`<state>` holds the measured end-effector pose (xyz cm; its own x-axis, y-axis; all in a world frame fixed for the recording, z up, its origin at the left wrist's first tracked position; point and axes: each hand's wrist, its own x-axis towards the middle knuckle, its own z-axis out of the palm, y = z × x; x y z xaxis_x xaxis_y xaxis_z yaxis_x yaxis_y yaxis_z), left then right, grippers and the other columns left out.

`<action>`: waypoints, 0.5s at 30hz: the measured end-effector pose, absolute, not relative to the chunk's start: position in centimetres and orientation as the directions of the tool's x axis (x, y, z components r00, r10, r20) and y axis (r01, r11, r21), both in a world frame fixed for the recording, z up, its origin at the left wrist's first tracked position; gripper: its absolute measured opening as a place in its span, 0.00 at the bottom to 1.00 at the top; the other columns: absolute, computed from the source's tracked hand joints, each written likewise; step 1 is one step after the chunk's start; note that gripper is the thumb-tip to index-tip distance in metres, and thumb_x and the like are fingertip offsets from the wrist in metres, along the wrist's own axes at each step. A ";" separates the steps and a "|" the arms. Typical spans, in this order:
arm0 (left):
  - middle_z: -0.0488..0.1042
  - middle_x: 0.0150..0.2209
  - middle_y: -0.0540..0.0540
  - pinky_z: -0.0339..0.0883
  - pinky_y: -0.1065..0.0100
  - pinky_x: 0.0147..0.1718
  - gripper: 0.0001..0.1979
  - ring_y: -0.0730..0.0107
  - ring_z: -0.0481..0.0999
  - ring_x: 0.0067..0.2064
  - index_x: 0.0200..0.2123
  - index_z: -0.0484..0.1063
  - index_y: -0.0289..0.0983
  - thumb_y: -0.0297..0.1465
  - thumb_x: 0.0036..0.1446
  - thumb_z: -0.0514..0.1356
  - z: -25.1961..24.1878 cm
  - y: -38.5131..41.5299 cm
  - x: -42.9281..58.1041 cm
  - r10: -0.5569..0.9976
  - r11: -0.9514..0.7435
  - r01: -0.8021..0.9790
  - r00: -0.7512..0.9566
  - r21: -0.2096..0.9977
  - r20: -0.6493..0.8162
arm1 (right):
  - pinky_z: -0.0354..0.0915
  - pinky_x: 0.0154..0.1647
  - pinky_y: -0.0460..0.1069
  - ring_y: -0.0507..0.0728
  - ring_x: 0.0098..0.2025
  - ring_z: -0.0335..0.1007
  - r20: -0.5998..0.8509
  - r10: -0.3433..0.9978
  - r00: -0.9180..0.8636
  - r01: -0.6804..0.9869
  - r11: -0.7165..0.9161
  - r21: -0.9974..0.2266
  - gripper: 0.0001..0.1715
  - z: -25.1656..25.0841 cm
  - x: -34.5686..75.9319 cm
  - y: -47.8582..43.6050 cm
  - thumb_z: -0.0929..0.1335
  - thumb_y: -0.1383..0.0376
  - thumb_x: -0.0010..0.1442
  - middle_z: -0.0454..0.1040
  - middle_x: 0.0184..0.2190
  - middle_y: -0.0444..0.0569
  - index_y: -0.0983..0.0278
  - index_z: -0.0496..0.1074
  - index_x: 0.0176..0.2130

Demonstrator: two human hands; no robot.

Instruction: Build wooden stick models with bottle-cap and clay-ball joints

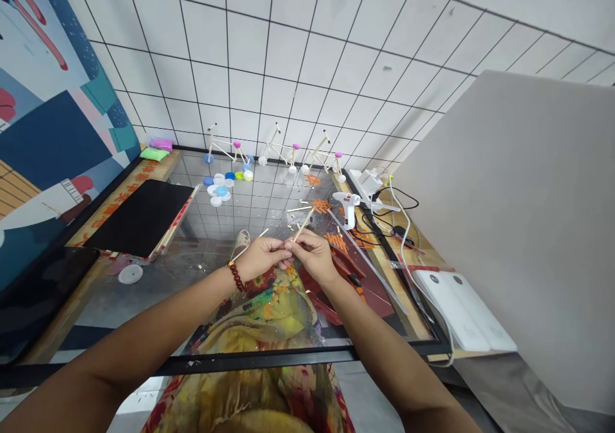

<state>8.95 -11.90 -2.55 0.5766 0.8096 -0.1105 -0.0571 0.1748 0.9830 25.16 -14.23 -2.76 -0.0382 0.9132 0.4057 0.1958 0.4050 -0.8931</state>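
Above the glass tabletop, my left hand (263, 257) and my right hand (313, 253) meet with fingertips pinched together. A thin pale wooden stick (303, 223) rises at a tilt from between them; its lower end is hidden by the fingers. Both hands appear closed on it. Short cut pieces of stick (298, 209) lie just beyond my hands. To the right rests a white hot glue gun (348, 207). Three small bicycle models (277, 148) made of sticks, with bottle-cap wheels and pink seats, stand in a row at the back.
Loose plastic bottle caps (221, 191) lie behind my left hand. A black flat panel (144, 216) sits on the left. Red-handled pliers (346, 263) lie near my right forearm on a dark red mat (372, 292). Cables and a white power strip (368, 183) are at right.
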 end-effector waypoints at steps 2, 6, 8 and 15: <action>0.77 0.22 0.48 0.71 0.72 0.28 0.18 0.74 0.75 0.24 0.24 0.76 0.32 0.43 0.44 0.69 -2.5 -12.0 9.0 0.811 0.157 -0.046 0.577 0.986 -0.102 | 0.66 0.34 0.48 0.52 0.31 0.69 0.407 0.913 -0.026 0.204 0.403 -0.892 0.11 -2.7 24.9 -14.3 0.73 0.56 0.55 0.75 0.28 0.45 0.60 0.78 0.27; 0.77 0.21 0.48 0.71 0.71 0.28 0.18 0.73 0.75 0.24 0.25 0.77 0.32 0.43 0.43 0.69 -2.4 -12.0 9.0 0.816 0.169 -0.046 0.567 0.985 -0.113 | 0.65 0.33 0.49 0.53 0.30 0.69 0.402 0.916 0.009 0.199 0.392 -0.898 0.13 -2.5 24.6 -14.4 0.73 0.55 0.54 0.75 0.27 0.46 0.61 0.78 0.26; 0.77 0.21 0.48 0.71 0.70 0.27 0.17 0.73 0.75 0.23 0.26 0.77 0.32 0.42 0.42 0.70 -2.4 -11.9 8.9 0.814 0.187 -0.043 0.566 0.981 -0.130 | 0.65 0.33 0.49 0.53 0.30 0.69 0.399 0.917 0.009 0.199 0.389 -0.899 0.13 -2.4 24.6 -14.4 0.73 0.54 0.54 0.75 0.28 0.47 0.61 0.78 0.27; 0.76 0.20 0.48 0.69 0.72 0.25 0.18 0.75 0.74 0.21 0.25 0.75 0.31 0.39 0.37 0.73 -2.1 -11.8 8.8 0.810 0.232 -0.040 0.561 0.972 -0.170 | 0.65 0.34 0.49 0.53 0.30 0.68 0.392 0.920 -0.008 0.175 0.387 -0.905 0.13 -2.3 24.7 -14.6 0.72 0.54 0.55 0.75 0.27 0.46 0.61 0.79 0.29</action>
